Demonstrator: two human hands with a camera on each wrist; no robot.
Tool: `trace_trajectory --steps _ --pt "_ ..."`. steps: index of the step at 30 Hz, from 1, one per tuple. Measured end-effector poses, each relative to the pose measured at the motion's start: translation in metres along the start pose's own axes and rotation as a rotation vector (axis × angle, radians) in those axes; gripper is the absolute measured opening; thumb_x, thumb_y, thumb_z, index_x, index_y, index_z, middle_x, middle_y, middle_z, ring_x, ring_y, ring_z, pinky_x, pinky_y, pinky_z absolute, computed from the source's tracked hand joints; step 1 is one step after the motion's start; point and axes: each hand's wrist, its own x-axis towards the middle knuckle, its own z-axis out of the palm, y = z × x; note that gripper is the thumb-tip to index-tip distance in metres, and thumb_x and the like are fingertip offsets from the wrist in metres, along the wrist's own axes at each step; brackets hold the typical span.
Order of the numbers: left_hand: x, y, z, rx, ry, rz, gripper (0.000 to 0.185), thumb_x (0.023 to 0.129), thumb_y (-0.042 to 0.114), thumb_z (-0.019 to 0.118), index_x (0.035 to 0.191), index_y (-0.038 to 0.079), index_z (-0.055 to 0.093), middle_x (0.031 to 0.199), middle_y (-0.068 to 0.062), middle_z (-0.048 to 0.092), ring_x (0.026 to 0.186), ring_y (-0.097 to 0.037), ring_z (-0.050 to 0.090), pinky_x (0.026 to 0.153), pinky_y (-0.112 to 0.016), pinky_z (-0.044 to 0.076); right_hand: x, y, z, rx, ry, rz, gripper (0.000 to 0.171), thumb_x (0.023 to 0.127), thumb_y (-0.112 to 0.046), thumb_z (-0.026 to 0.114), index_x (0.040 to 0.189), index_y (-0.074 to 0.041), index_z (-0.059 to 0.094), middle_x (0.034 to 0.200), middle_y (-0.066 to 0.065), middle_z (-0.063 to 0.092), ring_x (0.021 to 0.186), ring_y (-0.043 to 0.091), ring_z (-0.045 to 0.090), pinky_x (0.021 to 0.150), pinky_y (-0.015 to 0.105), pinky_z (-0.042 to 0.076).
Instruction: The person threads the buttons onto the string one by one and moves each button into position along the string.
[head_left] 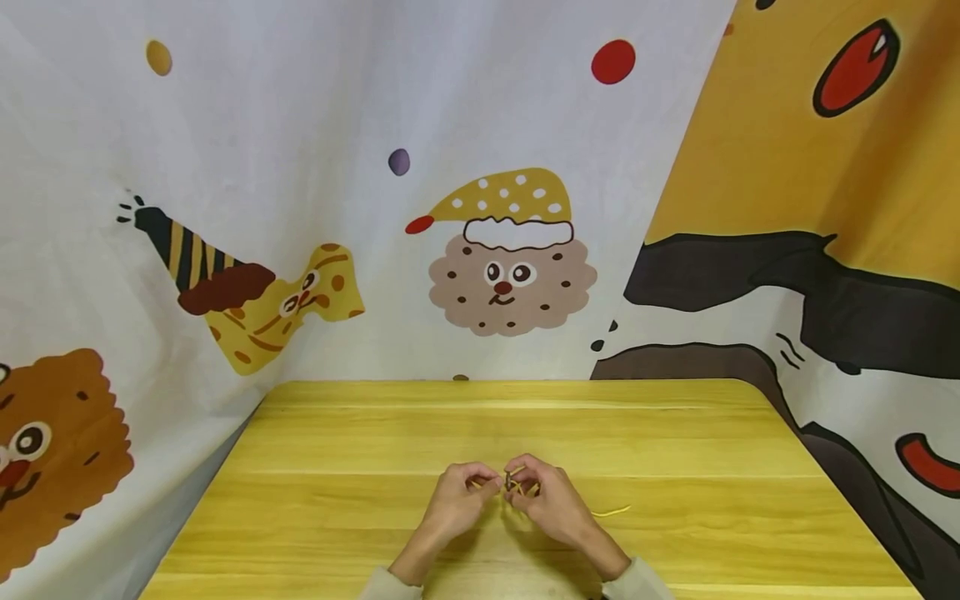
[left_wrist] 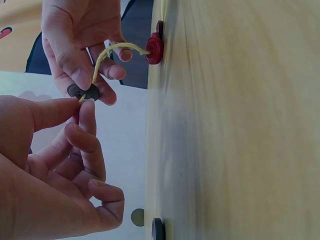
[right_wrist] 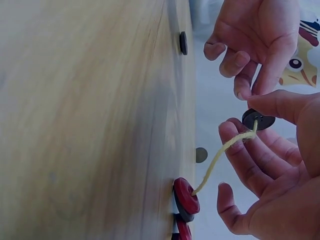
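My left hand pinches the tip of a yellow yarn between thumb and forefinger. In the right wrist view a black button is held between the thumb and fingers of my right hand. The yarn passes through this button, with its tip coming out on the left hand's side. From the button's other face the yarn curves down to a red button, which rests near the tabletop with a dark button against it. Part of another red button shows beyond.
A separate dark button lies on the wooden table, on the left hand's side. The yarn's loose tail stretches across the tabletop to the right of the hands. A printed cloth hangs behind the table.
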Motion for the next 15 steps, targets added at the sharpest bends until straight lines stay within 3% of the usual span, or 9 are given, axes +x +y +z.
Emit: trace_trajectory --steps 15 --pt "0.0008 0.0021 -0.0024 -0.008 -0.008 -0.026 0.013 0.092 0.018 0.068 0.091 0.006 0.073 0.082 0.0 0.064 0.063 -0.009 0.052 0.054 -0.021 0.042 0.0002 -0.001 -0.0017 -0.001 -0.002 0.016 0.028 0.085 -0.004 0.075 0.109 -0.003 0.062 0.094 0.007 0.074 0.078 0.007 0.063 0.063 0.024 0.051"
